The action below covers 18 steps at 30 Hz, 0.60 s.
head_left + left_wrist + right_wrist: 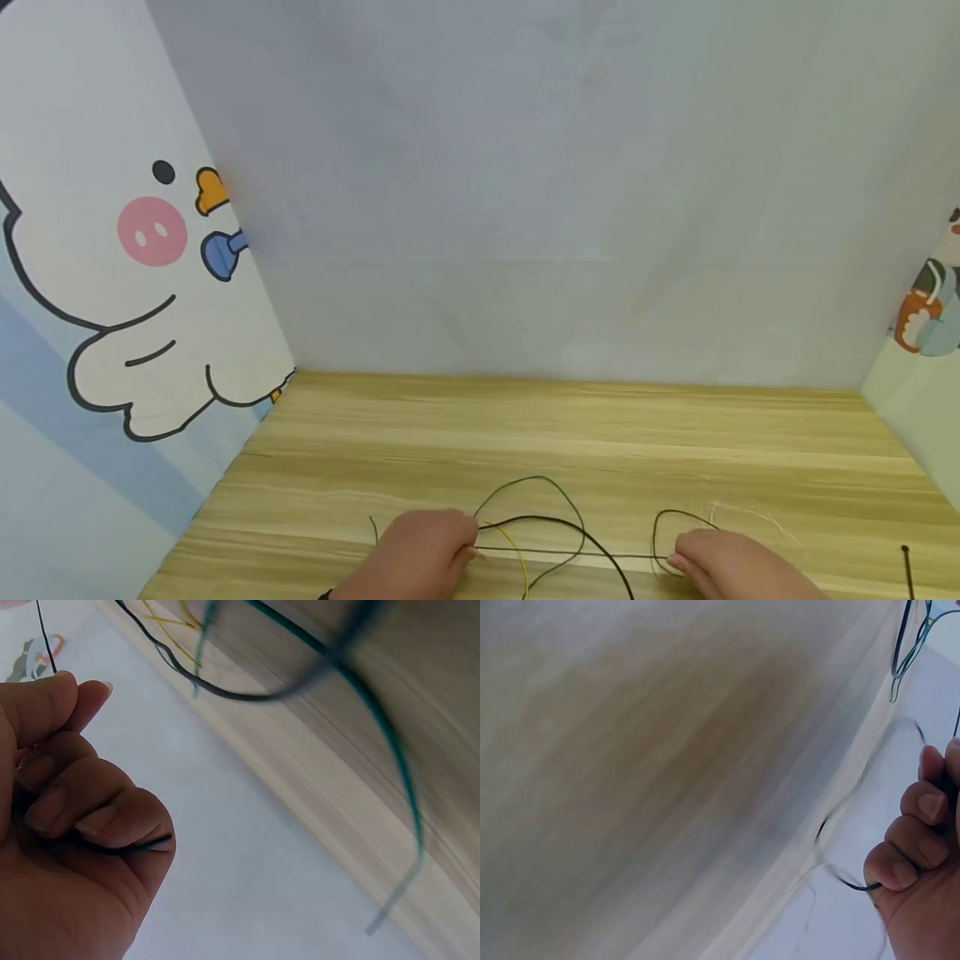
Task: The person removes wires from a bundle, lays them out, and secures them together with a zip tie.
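Observation:
A thin dark cord point(566, 552) runs straight between the two hands, low in the head view. My left hand point(420, 552) pinches one end section between thumb and forefinger; its other fingers curl over more dark cord in the palm. At the other side my right hand point(738, 567) pinches the same cord, fingers curled, with a dark loop point(655, 533) standing out beside it. By the left hand hang a thicker black cord point(536, 517), a green cord point(567, 500) and a yellow cord point(520, 557). The left wrist view shows a loose green end point(405, 877).
Under the hands lies a wood-grain tabletop point(570, 433), with a pale cloth wall point(570, 208) behind it. Cartoon-printed panels point(90, 233) stand at the sides. Pale thin strands point(750, 510) lie beyond the right hand, and a dark cord end point(906, 552) is at far right.

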Each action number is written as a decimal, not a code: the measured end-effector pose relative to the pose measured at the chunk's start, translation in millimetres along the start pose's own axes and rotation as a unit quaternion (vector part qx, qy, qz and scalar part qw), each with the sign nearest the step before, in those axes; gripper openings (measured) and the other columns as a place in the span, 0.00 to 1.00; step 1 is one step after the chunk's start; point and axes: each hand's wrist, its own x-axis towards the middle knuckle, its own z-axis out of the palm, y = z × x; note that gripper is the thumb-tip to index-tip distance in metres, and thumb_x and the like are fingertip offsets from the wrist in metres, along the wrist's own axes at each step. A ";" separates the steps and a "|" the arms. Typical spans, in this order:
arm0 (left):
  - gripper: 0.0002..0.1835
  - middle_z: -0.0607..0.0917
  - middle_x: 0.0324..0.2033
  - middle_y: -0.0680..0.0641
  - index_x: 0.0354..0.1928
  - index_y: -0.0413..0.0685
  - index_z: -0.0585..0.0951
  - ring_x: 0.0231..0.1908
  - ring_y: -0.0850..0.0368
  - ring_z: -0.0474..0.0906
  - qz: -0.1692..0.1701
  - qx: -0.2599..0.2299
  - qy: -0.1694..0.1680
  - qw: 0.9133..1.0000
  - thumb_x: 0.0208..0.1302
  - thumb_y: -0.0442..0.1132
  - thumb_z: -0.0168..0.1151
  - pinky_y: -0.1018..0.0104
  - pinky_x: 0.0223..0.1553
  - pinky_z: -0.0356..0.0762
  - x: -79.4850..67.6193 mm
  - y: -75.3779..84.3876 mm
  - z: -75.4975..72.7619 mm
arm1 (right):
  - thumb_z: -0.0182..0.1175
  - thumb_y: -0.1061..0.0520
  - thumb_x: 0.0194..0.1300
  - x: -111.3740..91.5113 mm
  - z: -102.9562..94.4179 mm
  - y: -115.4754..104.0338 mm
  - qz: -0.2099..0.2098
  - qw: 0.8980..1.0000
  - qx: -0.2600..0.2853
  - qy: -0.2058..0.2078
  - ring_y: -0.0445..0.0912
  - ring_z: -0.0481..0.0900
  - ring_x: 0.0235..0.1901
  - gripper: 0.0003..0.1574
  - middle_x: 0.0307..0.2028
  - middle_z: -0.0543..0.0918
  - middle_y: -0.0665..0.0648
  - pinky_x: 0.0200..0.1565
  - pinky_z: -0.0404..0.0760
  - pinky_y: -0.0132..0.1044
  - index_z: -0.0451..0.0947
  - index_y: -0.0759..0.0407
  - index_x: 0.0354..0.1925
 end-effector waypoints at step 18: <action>0.16 0.66 0.17 0.62 0.23 0.63 0.69 0.19 0.67 0.60 -0.099 -0.059 -0.036 0.993 0.70 0.45 0.58 0.67 0.23 0.64 -37.3 -51.2 -12.7 | 0.55 0.47 0.73 -6.8 -0.3 12.0 0.030 0.999 0.012 -0.020 0.28 0.55 0.19 0.23 0.19 0.54 0.33 0.25 0.63 0.27 0.60 0.39 0.21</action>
